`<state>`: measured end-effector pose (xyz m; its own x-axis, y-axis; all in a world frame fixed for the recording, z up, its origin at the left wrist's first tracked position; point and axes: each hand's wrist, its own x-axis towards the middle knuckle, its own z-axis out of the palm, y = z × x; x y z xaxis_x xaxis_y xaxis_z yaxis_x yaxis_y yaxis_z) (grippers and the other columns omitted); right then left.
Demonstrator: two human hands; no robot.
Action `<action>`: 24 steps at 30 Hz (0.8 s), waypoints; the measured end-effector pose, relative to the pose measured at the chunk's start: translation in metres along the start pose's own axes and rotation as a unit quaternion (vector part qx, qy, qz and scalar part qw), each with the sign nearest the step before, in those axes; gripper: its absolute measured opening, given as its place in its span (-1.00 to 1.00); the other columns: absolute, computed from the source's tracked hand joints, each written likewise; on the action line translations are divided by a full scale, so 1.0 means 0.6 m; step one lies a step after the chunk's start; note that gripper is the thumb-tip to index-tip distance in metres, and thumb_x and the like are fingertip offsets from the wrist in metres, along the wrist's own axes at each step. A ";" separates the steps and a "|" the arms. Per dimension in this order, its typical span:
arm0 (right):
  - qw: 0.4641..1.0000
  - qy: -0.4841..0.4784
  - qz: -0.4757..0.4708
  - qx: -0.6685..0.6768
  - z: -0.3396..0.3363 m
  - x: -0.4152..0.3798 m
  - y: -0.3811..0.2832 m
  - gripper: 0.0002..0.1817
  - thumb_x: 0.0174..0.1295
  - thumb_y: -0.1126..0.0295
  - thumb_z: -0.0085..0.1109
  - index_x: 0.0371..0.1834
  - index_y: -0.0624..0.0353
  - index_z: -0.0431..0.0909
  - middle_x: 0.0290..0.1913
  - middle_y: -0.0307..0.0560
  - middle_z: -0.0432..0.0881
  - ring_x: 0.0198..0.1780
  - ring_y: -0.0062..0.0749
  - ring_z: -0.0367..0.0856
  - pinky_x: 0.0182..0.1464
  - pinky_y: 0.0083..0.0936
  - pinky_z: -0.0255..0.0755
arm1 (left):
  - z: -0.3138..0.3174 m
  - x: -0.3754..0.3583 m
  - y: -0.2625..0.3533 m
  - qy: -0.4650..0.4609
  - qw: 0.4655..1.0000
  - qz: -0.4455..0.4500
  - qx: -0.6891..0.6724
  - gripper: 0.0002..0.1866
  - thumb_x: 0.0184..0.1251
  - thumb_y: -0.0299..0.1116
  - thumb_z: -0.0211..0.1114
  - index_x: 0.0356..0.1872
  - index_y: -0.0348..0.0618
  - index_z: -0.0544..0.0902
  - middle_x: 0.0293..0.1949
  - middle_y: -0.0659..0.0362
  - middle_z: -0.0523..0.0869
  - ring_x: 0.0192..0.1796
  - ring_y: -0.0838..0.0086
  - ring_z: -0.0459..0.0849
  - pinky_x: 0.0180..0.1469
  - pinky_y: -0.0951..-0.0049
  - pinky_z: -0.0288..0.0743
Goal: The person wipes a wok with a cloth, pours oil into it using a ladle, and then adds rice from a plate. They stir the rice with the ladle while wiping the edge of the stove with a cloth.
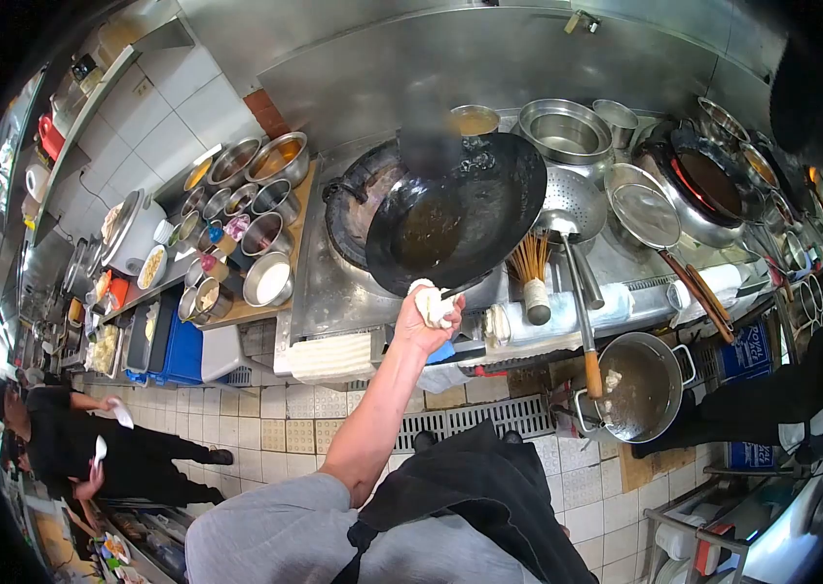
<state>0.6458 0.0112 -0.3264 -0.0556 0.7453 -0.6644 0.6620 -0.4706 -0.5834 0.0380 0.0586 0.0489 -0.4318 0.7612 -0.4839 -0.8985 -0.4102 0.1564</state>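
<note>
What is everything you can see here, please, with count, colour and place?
Wok: one, black, centre, tilted
Cloth: one, white, at wok's near edge
Counter: one, silver, under wok
Containers: many, mostly silver, left
Cooker: one, white, far left
Bin: one, blue, below containers
Towels: several, whitish, counter's front edge
Skimmer: one, silver, right of wok
Brush: one, tan, before skimmer
Strainer: one, silver, right of skimmer
Pot: one, silver, lower right
People: at least two, black-clad, both sides
Apron: one, black, bottom
Left hand: one, bare, gripping cloth
</note>
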 end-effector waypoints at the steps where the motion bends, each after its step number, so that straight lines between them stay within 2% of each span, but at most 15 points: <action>1: 1.000 -0.022 0.006 0.020 -0.008 -0.005 -0.018 -0.80 -0.03 0.43 0.17 -0.68 0.33 0.51 -0.74 -0.12 0.44 -0.67 -0.43 0.41 -0.57 -0.40 0.35 | -0.003 0.003 0.000 0.000 1.000 0.001 -0.001 -0.66 0.13 -0.25 0.18 -0.15 -0.26 0.46 -0.21 -0.27 0.47 -0.42 0.32 0.46 -0.50 0.47 0.36; 3: 0.998 -0.044 0.012 0.040 -0.026 -0.032 -0.077 -0.81 -0.02 0.43 0.16 -0.68 0.30 0.51 -0.74 -0.13 0.43 -0.68 -0.43 0.41 -0.60 -0.40 0.35 | -0.012 0.009 0.002 0.004 1.000 0.019 -0.005 -0.70 0.11 -0.27 0.19 -0.18 -0.23 0.47 -0.21 -0.27 0.47 -0.42 0.31 0.46 -0.50 0.47 0.36; 5: 0.992 -0.008 0.047 0.117 -0.043 -0.084 -0.173 -0.85 0.01 0.40 0.15 -0.52 0.29 0.54 -0.67 -0.15 0.45 -0.67 -0.44 0.42 -0.67 -0.43 0.34 | -0.023 0.019 -0.002 0.005 0.999 0.049 0.010 -0.72 0.10 -0.28 0.20 -0.20 -0.20 0.48 -0.21 -0.27 0.47 -0.42 0.31 0.46 -0.50 0.47 0.36; 6: 0.992 -0.009 0.046 0.116 -0.049 -0.091 -0.196 -0.85 0.01 0.40 0.15 -0.52 0.29 0.54 -0.67 -0.15 0.45 -0.67 -0.44 0.42 -0.67 -0.43 0.34 | -0.029 0.025 0.000 0.005 0.997 0.078 0.025 -0.74 0.08 -0.29 0.22 -0.22 -0.18 0.49 -0.22 -0.27 0.47 -0.43 0.31 0.45 -0.50 0.47 0.36; 8: 0.994 -0.024 0.085 0.058 -0.053 -0.100 -0.226 -0.77 0.06 0.38 0.15 -0.29 0.32 0.53 -0.59 -0.15 0.48 -0.67 -0.44 0.42 -0.67 -0.45 0.37 | -0.044 0.040 0.011 0.001 0.997 0.070 0.020 -0.75 0.06 -0.31 0.22 -0.24 -0.16 0.49 -0.23 -0.26 0.47 -0.43 0.31 0.45 -0.51 0.47 0.36; 9: 0.994 -0.024 0.086 0.057 -0.053 -0.103 -0.235 -0.77 0.06 0.38 0.15 -0.29 0.32 0.53 -0.59 -0.15 0.48 -0.67 -0.44 0.42 -0.67 -0.45 0.37 | -0.052 0.048 0.017 -0.003 0.998 0.062 0.015 -0.76 0.04 -0.33 0.23 -0.26 -0.15 0.49 -0.25 -0.25 0.48 -0.43 0.31 0.45 -0.51 0.46 0.35; 11: 0.992 -0.037 0.096 0.066 -0.056 -0.098 -0.240 -0.70 0.09 0.39 0.15 -0.15 0.35 0.49 -0.57 -0.17 0.48 -0.68 -0.47 0.42 -0.69 -0.47 0.32 | -0.080 0.074 0.037 -0.022 0.998 0.063 0.010 -0.73 0.02 -0.34 0.23 -0.24 -0.19 0.49 -0.25 -0.25 0.48 -0.44 0.31 0.45 -0.52 0.46 0.35; 13: 0.993 -0.040 0.091 0.059 -0.058 -0.087 -0.229 -0.70 0.09 0.40 0.15 -0.15 0.37 0.50 -0.58 -0.17 0.48 -0.68 -0.48 0.41 -0.70 -0.49 0.29 | -0.101 0.090 0.053 -0.039 0.997 0.062 0.002 -0.70 0.00 -0.35 0.23 -0.22 -0.23 0.49 -0.26 -0.25 0.48 -0.45 0.32 0.45 -0.52 0.46 0.35; 15: 0.994 -0.042 0.086 0.051 -0.064 -0.078 -0.218 -0.71 0.10 0.41 0.15 -0.15 0.38 0.51 -0.59 -0.18 0.48 -0.68 -0.49 0.40 -0.71 -0.51 0.27 | -0.117 0.104 0.070 -0.057 0.996 0.063 -0.013 -0.63 -0.03 -0.36 0.23 -0.18 -0.35 0.48 -0.26 -0.25 0.48 -0.46 0.34 0.45 -0.53 0.46 0.34; 16: 0.994 -0.054 0.078 0.049 -0.067 -0.075 -0.215 -0.71 0.10 0.41 0.16 -0.16 0.39 0.51 -0.60 -0.19 0.48 -0.69 -0.51 0.40 -0.72 -0.53 0.24 | -0.125 0.109 0.081 -0.063 0.997 0.034 -0.023 -0.74 -0.01 -0.35 0.20 -0.28 -0.26 0.54 -0.35 -0.15 0.60 -0.38 0.19 0.54 -0.50 0.40 0.37; 21: 0.995 -0.047 0.043 0.072 -0.075 -0.075 -0.215 -0.73 0.09 0.43 0.19 -0.20 0.43 0.52 -0.65 -0.21 0.46 -0.71 -0.56 0.37 -0.74 -0.57 0.18 | -0.139 0.109 0.109 -0.040 0.997 0.069 0.006 -0.70 -0.02 -0.35 0.20 -0.23 -0.27 0.52 -0.37 -0.14 0.60 -0.43 0.20 0.54 -0.52 0.38 0.38; 23: 0.995 -0.036 0.056 0.069 -0.077 -0.079 -0.227 -0.73 0.08 0.46 0.19 -0.21 0.45 0.52 -0.63 -0.20 0.48 -0.71 -0.55 0.37 -0.74 -0.56 0.18 | -0.143 0.102 0.119 -0.031 0.994 0.093 0.052 -0.76 -0.01 -0.36 0.20 -0.28 -0.22 0.51 -0.41 -0.06 0.61 -0.47 0.21 0.56 -0.55 0.37 0.38; 24: 0.995 -0.036 0.057 0.070 -0.077 -0.077 -0.224 -0.73 0.08 0.46 0.19 -0.21 0.45 0.52 -0.63 -0.20 0.48 -0.71 -0.55 0.37 -0.74 -0.56 0.18 | -0.148 0.099 0.121 -0.008 0.988 0.136 0.076 -0.83 0.01 -0.38 0.20 -0.34 -0.16 0.50 -0.45 0.06 0.62 -0.53 0.28 0.57 -0.57 0.37 0.40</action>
<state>0.5938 0.0618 -0.1955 -0.0434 0.6499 -0.7588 0.5572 -0.6146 -0.5583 -0.0459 0.0292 -0.0450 -0.6588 0.6420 -0.3923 -0.7502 -0.5212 0.4069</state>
